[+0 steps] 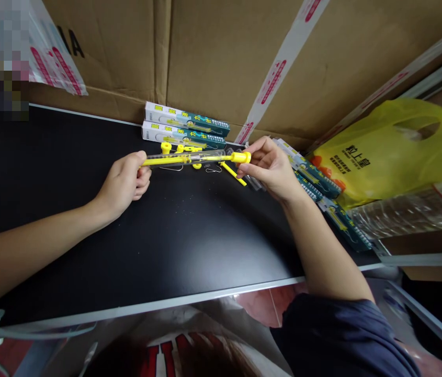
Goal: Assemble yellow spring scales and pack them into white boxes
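Note:
My left hand (124,180) is closed round the left end of a clear tubular spring scale (208,156), held almost level above the black table. Inside the tube lies a yellow rod with a metal spring part near the middle. At the other end, my right hand (273,170) pinches a yellow end cap (240,157) between thumb and fingers; a thin yellow stem runs from the cap into the tube. Just behind the tube are a loose yellow cap (166,147), a wire hook (213,169) and a yellow rod (234,174). Clear tubes under my right hand are partly hidden.
Two printed spring scale boxes (185,127) lie at the back against a large cardboard carton (213,57). More such boxes (344,222) lie along the right side. Beside them are a yellow plastic bag (393,152) and a clear ridged plastic item (405,213). The table (158,251) has a pale front edge.

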`<state>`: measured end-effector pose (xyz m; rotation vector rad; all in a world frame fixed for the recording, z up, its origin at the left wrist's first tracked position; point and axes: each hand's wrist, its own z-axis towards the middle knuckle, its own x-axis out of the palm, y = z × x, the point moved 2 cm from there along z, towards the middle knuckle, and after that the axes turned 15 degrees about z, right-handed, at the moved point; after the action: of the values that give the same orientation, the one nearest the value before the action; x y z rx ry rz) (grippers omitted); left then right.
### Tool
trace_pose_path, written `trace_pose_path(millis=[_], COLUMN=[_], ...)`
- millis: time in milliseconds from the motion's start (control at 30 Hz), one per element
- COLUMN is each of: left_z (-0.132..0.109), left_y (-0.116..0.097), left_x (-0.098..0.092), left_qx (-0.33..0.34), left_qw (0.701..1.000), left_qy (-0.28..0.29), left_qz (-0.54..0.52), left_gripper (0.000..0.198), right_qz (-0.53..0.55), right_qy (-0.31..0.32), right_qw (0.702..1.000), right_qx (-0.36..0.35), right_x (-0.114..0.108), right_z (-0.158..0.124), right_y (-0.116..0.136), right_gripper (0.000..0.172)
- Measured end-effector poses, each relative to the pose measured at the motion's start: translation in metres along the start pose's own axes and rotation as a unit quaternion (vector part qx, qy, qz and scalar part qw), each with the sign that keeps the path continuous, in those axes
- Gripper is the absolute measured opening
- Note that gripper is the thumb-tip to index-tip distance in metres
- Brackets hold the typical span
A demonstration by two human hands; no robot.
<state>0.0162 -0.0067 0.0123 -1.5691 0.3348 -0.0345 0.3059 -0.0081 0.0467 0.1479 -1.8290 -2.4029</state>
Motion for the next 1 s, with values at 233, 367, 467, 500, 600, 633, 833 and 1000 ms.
trace_pose_path(millis=[233, 367, 467, 500, 600, 633, 833, 1000], left_z=[0.0013, 0.0029, 0.0034, 0.0035, 0.0033, 0.0031, 0.0020, 0.0021], left_y=[0.0015, 0.0049, 0.0062, 0.0062, 0.0052, 0.0048, 0.0049, 0.0055], left_x=[0.0006, 0.0007, 0.0015, 0.0017, 0.0022, 0.0022, 0.0026, 0.0019], left_qx=[0.005, 0.018, 0.022, 0.023, 0.028, 0.029, 0.030, 0.039], left_qw=[1.000, 1.000, 0.999, 0.999, 0.999, 0.999, 0.999, 0.999], left_qy=[0.002, 0.013, 0.025, 0.027, 0.027, 0.026, 0.023, 0.021], left_qz=[0.006, 0.015, 0.021, 0.025, 0.031, 0.030, 0.017, 0.017], left_gripper=[0.035, 0.035, 0.034, 0.034, 0.033, 0.033, 0.033, 0.034], right_qz=[0.014, 0.022, 0.024, 0.024, 0.029, 0.031, 0.037, 0.028], right_qy=[0.022, 0.039, 0.045, 0.046, 0.049, 0.049, 0.056, 0.067], right_qw=[1.000, 0.999, 0.999, 0.999, 0.998, 0.998, 0.998, 0.997], right_qx=[-0.010, -0.011, -0.014, -0.013, -0.007, -0.003, 0.020, 0.032], right_x=[0.0016, 0.0014, 0.0019, 0.0023, 0.0034, 0.0036, 0.0022, 0.0010], right_z=[-0.0010, -0.0007, -0.0011, -0.0014, -0.0018, -0.0018, -0.0023, -0.0034], right_y=[-0.0021, -0.0042, -0.0034, -0.0030, -0.0015, -0.0012, -0.0016, -0.0024], right_gripper=[0.052, 0.048, 0.045, 0.043, 0.041, 0.040, 0.040, 0.038])
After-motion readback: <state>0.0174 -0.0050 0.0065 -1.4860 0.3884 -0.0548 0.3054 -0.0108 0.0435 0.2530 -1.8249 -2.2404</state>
